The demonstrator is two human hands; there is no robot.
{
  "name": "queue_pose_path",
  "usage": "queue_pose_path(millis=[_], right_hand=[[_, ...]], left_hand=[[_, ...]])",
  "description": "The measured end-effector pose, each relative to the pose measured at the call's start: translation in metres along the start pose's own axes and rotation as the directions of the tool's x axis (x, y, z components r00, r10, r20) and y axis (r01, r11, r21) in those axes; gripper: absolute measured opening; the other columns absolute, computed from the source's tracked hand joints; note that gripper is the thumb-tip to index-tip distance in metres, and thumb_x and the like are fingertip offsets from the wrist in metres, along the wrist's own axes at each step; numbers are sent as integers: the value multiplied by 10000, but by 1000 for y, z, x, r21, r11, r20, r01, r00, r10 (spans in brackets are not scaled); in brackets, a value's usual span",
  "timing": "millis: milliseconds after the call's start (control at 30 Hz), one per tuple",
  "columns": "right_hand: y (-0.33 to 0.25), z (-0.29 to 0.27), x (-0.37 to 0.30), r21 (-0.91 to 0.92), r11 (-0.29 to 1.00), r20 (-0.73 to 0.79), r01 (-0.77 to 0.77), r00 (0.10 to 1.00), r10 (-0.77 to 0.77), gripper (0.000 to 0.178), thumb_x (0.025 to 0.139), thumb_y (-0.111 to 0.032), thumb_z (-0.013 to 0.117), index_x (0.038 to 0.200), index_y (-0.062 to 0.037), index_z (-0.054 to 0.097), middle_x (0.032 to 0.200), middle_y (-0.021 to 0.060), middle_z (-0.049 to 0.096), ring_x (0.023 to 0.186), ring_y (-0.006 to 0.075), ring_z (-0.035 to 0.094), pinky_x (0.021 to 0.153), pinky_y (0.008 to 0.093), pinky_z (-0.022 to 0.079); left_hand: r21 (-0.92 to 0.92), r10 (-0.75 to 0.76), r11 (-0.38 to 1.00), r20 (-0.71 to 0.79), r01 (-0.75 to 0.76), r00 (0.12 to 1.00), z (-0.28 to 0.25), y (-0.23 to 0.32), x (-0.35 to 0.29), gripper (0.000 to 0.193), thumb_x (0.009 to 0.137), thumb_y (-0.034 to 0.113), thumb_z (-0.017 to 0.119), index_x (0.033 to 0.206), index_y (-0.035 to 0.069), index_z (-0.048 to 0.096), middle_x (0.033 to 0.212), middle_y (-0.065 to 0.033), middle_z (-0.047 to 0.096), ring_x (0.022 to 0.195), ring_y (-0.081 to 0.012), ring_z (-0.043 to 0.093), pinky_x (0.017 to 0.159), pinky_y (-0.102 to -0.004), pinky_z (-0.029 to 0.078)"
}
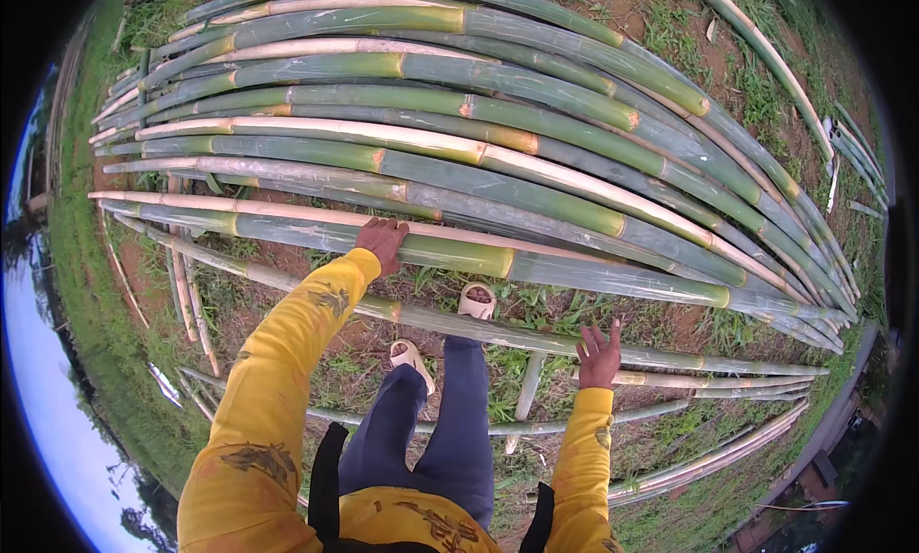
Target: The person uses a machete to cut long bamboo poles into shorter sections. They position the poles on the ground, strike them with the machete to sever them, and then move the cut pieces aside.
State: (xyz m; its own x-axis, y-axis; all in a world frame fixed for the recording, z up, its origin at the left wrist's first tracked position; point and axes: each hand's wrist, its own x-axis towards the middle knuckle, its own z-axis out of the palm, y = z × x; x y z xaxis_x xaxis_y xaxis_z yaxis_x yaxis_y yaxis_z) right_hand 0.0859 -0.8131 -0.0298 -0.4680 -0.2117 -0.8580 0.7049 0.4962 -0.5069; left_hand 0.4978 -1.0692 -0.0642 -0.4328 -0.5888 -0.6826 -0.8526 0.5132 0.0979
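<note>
A stack of long green bamboo poles (pixel 459 160) lies across the ground in front of me. My left hand (pixel 383 244) is closed over the nearest thick bamboo pole (pixel 459 256), its fingers at the pale strip along the far side. Closer to my body lies a thinner grey-green bamboo pole (pixel 479 330), separate from the stack. Over that thinner pole, to the right, my right hand (pixel 600 355) is held with fingers spread and nothing in it. Whether it touches the pole I cannot tell.
I stand on grass and brown soil, one sandal (pixel 477 301) between the two near poles and the other sandal (pixel 413 363) behind the thinner one. Cross poles (pixel 526 400) lie around my feet. More cut lengths (pixel 708 462) lie at the lower right, and another pole (pixel 766 50) at the far right.
</note>
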Motion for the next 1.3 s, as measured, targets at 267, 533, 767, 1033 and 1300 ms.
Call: queue_pose_path(millis=[267,533,767,1033,1300], right_hand=[[20,-23,7,-322,942,-48,-93,995,82,710,991,-480,592,1557,-124,354,1484,173,508,1239,325,595,1090,512,376],[34,64,41,-435,900,207,16,975,83,793,930,-409,709,1566,-99,348,1424,165,538,1129,312,635,995,468,451],[93,92,63,-754,581,391,306,920,22,704,883,-292,780,1456,-5,488,1211,185,687,991,252,697,849,344,540],[192,58,60,-705,-319,636,633,764,110,972,704,-386,886,1503,-61,437,1411,254,561,1297,411,550,1088,501,444],[250,78,32,-636,-547,636,544,771,27,1138,664,-412,912,1574,-164,275,1535,131,433,1402,361,436,1185,564,302]], left_hand=[[42,-154,982,-377,184,913,40,4,16,613,756,221,788,1305,96,545,1289,-132,568,1263,-302,532,1121,-464,352],[-787,-744,353,92,507,661,76,29,-31,643,834,241,751,1364,84,421,1397,-183,486,1339,-393,481,1121,-527,385],[-862,-757,239,122,446,642,195,47,-118,567,833,217,737,1295,56,452,1191,-242,612,1067,-459,636,933,-522,523],[-860,-833,-308,450,406,323,338,10,-156,438,870,261,730,1123,32,456,953,-240,648,911,-483,645,811,-534,496],[-911,-844,-348,406,220,351,406,-50,-160,509,877,339,762,1193,24,516,889,-158,707,788,-300,689,742,-395,534]])
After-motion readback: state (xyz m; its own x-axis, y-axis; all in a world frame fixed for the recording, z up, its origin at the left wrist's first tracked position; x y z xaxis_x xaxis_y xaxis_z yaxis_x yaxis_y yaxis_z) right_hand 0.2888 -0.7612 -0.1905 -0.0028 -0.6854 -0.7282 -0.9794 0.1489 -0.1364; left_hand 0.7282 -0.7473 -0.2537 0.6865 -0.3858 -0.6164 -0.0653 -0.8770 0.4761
